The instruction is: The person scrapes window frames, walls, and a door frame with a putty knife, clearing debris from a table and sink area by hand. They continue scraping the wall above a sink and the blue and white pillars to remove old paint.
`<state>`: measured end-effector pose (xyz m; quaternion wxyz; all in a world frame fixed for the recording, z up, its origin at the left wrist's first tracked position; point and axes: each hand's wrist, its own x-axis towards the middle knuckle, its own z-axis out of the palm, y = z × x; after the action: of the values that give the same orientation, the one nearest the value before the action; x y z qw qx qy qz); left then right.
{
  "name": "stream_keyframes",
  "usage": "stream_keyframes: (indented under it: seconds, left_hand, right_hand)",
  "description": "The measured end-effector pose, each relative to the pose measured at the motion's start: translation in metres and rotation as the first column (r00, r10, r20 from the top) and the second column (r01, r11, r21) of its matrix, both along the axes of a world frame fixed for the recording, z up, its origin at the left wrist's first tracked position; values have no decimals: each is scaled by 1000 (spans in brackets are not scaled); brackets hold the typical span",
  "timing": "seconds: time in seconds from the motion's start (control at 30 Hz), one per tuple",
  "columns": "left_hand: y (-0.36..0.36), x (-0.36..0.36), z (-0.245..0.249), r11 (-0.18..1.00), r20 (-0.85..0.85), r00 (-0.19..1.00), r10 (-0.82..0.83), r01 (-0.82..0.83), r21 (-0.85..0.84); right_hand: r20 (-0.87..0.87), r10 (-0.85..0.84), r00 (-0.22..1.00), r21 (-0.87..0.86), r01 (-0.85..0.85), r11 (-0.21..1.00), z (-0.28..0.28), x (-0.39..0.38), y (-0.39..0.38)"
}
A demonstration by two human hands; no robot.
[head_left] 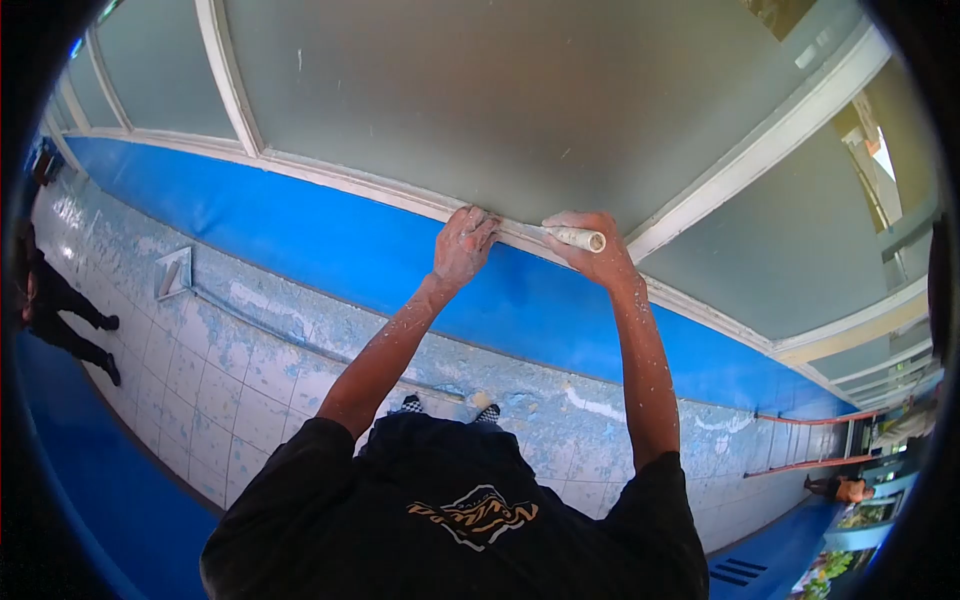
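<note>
A hand tool (578, 238) with a pale round handle, apparently a scraper, sits in my right hand (600, 255), whose fingers are wrapped round it. Its thin front end points left along the white window frame (390, 193); the tip is hard to make out. On the same lower ledge rests my left hand (466, 243), fingers curled and pressed together near the tool's front end. What it grips, if anything, is hidden. Pale dust coats both hands and speckles my forearms. Frosted glass (430, 110) rises above the ledge, and blue wall (350, 250) lies below it.
A long-handled tool with a flat triangular head (174, 274) lies on the paint-flecked tile floor (215, 385). An orange ladder (815, 445) is at the right. One person (65, 310) stands at the left; another (850, 490) is far off at the right.
</note>
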<state>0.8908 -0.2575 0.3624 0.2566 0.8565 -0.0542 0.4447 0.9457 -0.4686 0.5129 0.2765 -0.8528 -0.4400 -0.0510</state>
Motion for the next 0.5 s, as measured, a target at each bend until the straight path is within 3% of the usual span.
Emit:
stream_keyframes:
  seconds: [0.03,0.13,0.23,0.33,0.43,0.5]
  left_hand:
    - [-1,-1,0,1000,11,1000,3,-3,-3]
    - [3,3,2,1000,31,1000,0,0,0]
    - [0,0,-5,1000,11,1000,1,0,-13]
    - [-2,1,-4,1000,28,999,16,-16,-11]
    - [-4,1,-1,999,27,999,39,-38,-9]
    - [-5,-1,-1,999,11,999,40,-40,-13]
  right_hand:
    - [35,3,999,-42,-2,999,-1,-1,1]
    - [-261,-134,956,-138,101,985,24,-21,8]
    - [42,25,999,-14,-25,1000,5,2,5]
    - [-1,1,1000,28,-1,1000,-13,10,11]
    - [-323,-122,939,-135,82,987,22,-17,10]
    - [-173,-48,984,-58,39,998,22,-18,-15]
